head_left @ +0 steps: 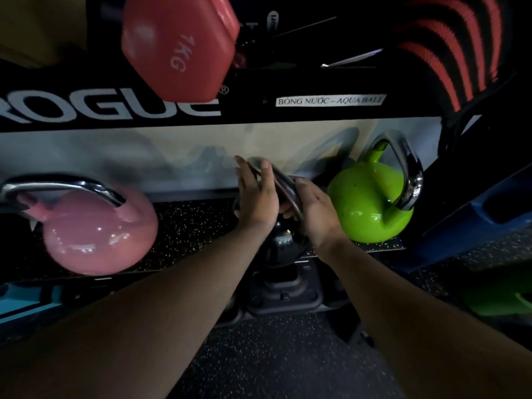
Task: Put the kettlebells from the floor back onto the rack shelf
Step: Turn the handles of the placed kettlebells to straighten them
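Gripping black kettlebell (283, 246) handle, both hands (283, 201) closed, rack shelf (184, 226) holding pink (98, 234), green kettlebells (365, 203)

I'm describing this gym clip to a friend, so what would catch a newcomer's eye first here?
Probably the two bare hands, left hand and right hand, meeting at centre on the chrome handle of a glossy black kettlebell at the shelf's front edge. Flanking it on the speckled rubber rack shelf sit a glossy pink kettlebell at left and a bright green kettlebell at right.
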Demonstrator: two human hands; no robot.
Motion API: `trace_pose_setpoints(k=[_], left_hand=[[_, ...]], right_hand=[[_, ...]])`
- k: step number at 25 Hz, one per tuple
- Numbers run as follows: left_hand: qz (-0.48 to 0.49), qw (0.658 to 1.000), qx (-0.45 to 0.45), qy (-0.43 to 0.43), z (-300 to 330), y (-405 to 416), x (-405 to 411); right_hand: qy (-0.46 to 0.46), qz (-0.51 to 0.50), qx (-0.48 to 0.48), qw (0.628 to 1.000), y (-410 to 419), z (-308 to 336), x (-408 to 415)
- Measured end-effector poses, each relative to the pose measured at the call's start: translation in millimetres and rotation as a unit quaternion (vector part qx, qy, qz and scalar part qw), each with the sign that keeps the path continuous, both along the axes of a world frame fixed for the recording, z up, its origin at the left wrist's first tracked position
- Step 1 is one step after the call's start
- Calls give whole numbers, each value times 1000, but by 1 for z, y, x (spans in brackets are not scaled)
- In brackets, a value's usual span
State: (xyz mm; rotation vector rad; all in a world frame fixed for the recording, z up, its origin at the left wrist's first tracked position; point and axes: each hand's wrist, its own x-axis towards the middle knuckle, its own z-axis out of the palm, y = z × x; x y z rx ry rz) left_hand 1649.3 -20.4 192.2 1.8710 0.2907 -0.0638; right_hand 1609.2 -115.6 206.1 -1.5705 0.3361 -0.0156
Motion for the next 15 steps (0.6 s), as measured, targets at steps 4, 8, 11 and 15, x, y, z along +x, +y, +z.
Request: trace_pose_setpoints(k=[4, 8, 11, 15], left_hand=[[-39, 999, -21, 5, 4, 16, 16], [-89, 995, -36, 18, 1, 24, 14], [-92, 994, -59, 21, -1, 22, 15], [-109, 992, -52, 17, 7, 28, 28]], right_hand=[[3, 2, -11, 1000, 23, 0, -10], [-14, 44, 22, 999, 22, 5, -7], [-3, 49, 33, 998, 26, 4, -2], [1, 38, 43, 998, 42, 0, -6]])
